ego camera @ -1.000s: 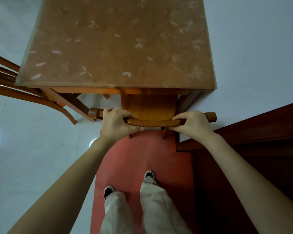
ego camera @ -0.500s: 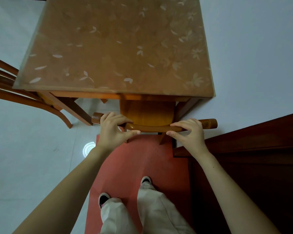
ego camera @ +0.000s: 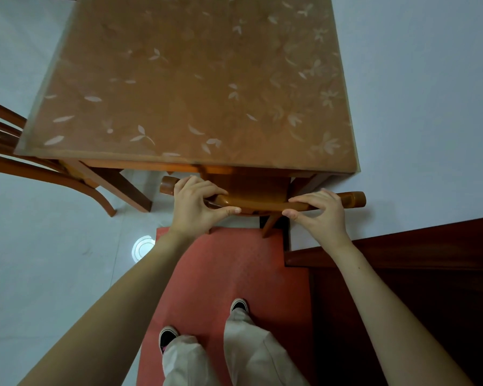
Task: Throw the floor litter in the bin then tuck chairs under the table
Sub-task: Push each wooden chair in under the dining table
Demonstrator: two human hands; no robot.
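12 o'clock: curved orange-brown wooden chair rail (ego camera: 260, 204) gripped by left hand (ego camera: 195, 203), pinched by right hand (ego camera: 319, 215); seat mostly tucked under leaf-patterned brown table (ego camera: 179, 79). Second wooden chair (ego camera: 39, 172) at 9 o'clock maybe not done yet.

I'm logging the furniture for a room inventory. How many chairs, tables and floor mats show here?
Chairs: 2, the near chair and the left chair
Tables: 1, the table
Floor mats: 1, the red mat
Total: 4

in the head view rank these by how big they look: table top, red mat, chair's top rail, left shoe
1. table top
2. red mat, though partly covered
3. chair's top rail
4. left shoe
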